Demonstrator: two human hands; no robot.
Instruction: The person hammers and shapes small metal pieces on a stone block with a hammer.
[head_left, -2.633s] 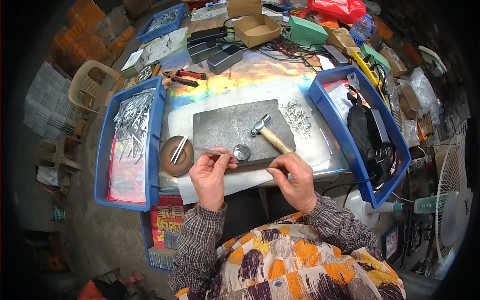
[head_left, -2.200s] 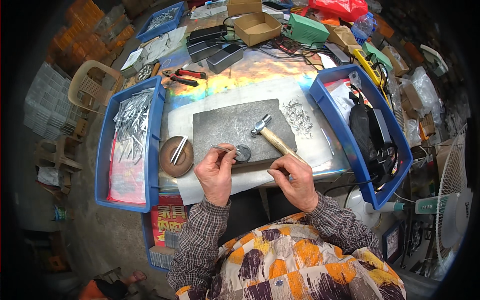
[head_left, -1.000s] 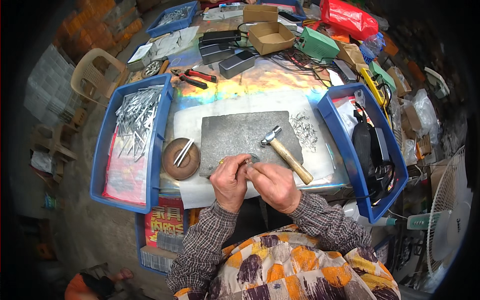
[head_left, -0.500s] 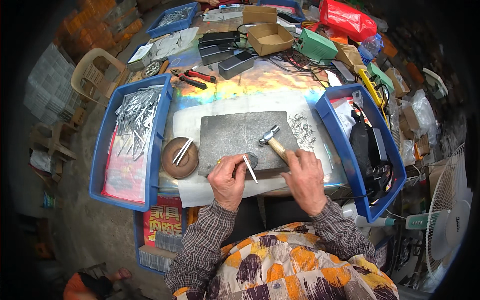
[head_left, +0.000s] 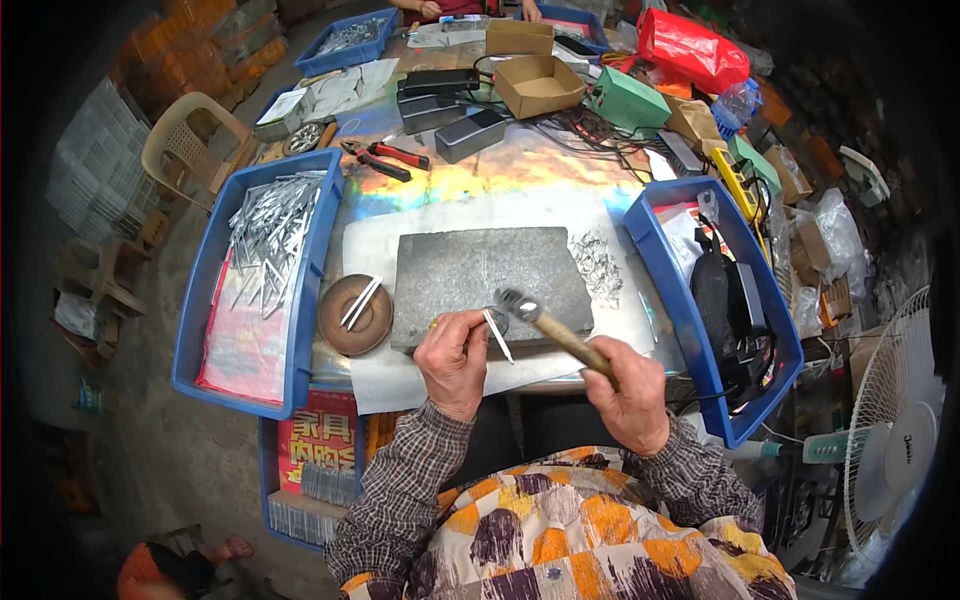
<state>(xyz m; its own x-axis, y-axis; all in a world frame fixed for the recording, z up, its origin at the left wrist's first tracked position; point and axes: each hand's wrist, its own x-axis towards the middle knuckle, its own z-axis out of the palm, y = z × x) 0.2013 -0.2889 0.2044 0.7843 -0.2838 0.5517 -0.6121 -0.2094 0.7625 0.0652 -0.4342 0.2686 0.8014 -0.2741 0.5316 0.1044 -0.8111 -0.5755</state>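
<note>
My left hand (head_left: 452, 368) is closed, pinching a thin silver-white metal strip (head_left: 499, 337) at the front edge of a grey stone block (head_left: 470, 262). The strip's upper end lies by a dark round patch on the block. In my right hand (head_left: 630, 397) is a hammer (head_left: 567, 341), gripped by its wooden handle. Its metal head is raised over the block, just above the strip's upper end. To the left, a round brown wooden piece (head_left: 340, 340) carries a few similar strips (head_left: 361, 302).
A blue tray (head_left: 187, 345) of metal strips stands left; another blue tray (head_left: 738, 425) with a black bag stands right. Small metal bits (head_left: 597, 270) lie on white paper. Pliers (head_left: 385, 160), cardboard boxes (head_left: 540, 84) and cables sit farther back. Another person's hand (head_left: 430, 10) shows at the far end.
My right hand has closed around the hammer handle and lifted it off the block, swinging the head left toward the strip. My left hand stays nearly in place. A co-worker's hands appear at the far end.
</note>
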